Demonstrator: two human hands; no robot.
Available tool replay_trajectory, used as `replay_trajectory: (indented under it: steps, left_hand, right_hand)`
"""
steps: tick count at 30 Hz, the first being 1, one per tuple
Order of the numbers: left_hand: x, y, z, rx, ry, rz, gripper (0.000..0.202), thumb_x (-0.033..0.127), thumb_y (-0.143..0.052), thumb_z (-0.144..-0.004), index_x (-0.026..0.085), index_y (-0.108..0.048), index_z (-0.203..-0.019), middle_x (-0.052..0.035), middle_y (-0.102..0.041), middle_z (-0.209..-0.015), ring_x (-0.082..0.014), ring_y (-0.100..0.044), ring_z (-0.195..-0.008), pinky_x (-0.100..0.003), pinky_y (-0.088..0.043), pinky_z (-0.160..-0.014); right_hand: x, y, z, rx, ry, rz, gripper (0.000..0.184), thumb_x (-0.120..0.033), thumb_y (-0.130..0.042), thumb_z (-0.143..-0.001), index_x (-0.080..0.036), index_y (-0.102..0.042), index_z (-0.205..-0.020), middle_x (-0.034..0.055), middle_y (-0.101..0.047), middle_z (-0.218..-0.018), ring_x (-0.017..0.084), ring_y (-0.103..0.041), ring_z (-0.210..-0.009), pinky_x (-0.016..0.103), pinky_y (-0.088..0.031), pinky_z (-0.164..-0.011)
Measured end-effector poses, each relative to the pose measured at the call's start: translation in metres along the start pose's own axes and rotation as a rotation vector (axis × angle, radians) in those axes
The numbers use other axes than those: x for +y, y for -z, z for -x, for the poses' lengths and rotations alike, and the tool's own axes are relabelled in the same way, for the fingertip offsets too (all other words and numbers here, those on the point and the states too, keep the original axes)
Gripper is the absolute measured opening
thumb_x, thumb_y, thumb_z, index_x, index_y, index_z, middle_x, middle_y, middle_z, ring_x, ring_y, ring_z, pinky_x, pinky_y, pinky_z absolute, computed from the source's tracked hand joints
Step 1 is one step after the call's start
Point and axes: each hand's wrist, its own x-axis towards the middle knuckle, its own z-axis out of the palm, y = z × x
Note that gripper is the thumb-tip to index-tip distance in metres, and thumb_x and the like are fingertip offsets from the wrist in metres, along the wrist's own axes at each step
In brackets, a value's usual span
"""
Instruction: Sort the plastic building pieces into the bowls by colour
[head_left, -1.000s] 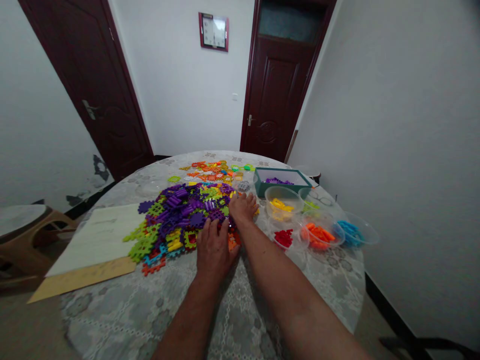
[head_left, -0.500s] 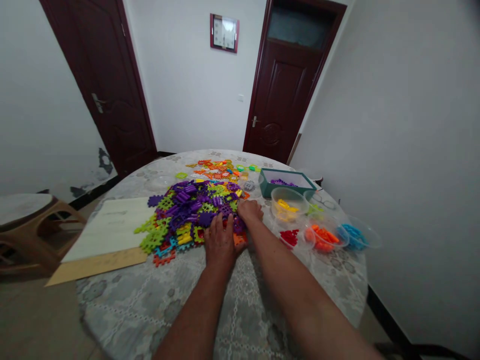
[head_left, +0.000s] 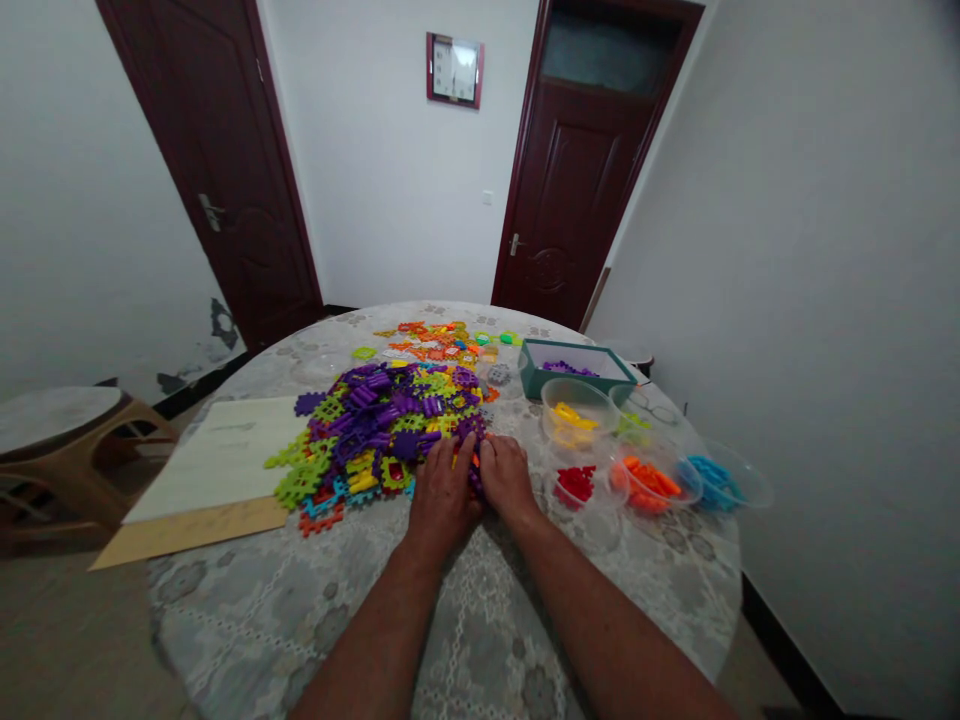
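Observation:
A heap of interlocking plastic pieces [head_left: 382,425], mostly purple with green, yellow and orange, lies on the round table [head_left: 480,620]. My left hand [head_left: 442,492] and my right hand [head_left: 507,477] rest side by side at the heap's near right edge. Both curl their fingers onto purple and orange pieces between them. What each finger grips is hidden.
A second scatter of orange pieces [head_left: 439,342] lies farther back. A teal box [head_left: 574,366] and clear bowls with yellow [head_left: 574,417], red [head_left: 576,485], orange [head_left: 651,478] and blue [head_left: 711,472] pieces stand at the right. A board [head_left: 217,460] lies left, beside a brown stool [head_left: 67,450].
My right hand has drawn back from the far side of the heap to beside my left hand. My left hand stayed at the heap's near edge. The camera shifted slightly.

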Motion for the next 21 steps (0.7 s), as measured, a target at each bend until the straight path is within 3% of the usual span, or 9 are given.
replay_trajectory:
  steps: [6, 10, 15, 21]
  left_hand:
    - [0.000, -0.001, 0.000, -0.091, -0.108, 0.111, 0.096, 0.015, -0.069, -0.079, 0.024, -0.033, -0.167, -0.0174, -0.060, -0.151, -0.0350, -0.060, -0.134, -0.052, -0.048, -0.109]
    - [0.001, -0.001, 0.001, -0.093, -0.138, 0.129, 0.088, 0.021, -0.067, -0.086, 0.024, -0.032, -0.167, -0.0179, -0.058, -0.154, -0.0347, -0.058, -0.139, -0.052, -0.046, -0.113]
    - [-0.001, 0.001, 0.002, -0.093, -0.109, 0.181, 0.099, 0.021, -0.073, -0.081, 0.024, -0.027, -0.169, -0.0173, -0.054, -0.159, -0.0347, -0.058, -0.140, -0.051, -0.047, -0.115]
    - [0.000, 0.003, 0.002, -0.116, -0.060, 0.203, 0.094, 0.023, -0.072, -0.085, 0.024, -0.027, -0.168, -0.0183, -0.052, -0.158, -0.0344, -0.054, -0.144, -0.052, -0.046, -0.117]
  right_hand:
    - [0.008, -0.008, 0.014, 0.111, -0.028, -0.214, 0.031, -0.028, -0.045, -0.101, -0.023, -0.075, -0.107, 0.0113, -0.073, -0.119, 0.027, -0.062, -0.119, 0.040, -0.044, -0.110]
    - [0.003, -0.007, 0.019, 0.189, -0.071, -0.394, 0.030, -0.029, -0.048, -0.097, -0.021, -0.075, -0.108, 0.0126, -0.071, -0.122, 0.028, -0.060, -0.122, 0.043, -0.042, -0.114]
    - [-0.008, 0.003, 0.018, 0.253, -0.093, -0.630, 0.026, -0.032, -0.049, -0.097, -0.024, -0.074, -0.104, 0.0093, -0.071, -0.116, 0.025, -0.063, -0.115, 0.039, -0.046, -0.111]
    - [-0.012, 0.002, 0.019, 0.199, -0.115, -0.769, 0.027, -0.036, -0.051, -0.099, -0.025, -0.073, -0.108, 0.0063, -0.073, -0.112, 0.024, -0.066, -0.110, 0.037, -0.050, -0.104]
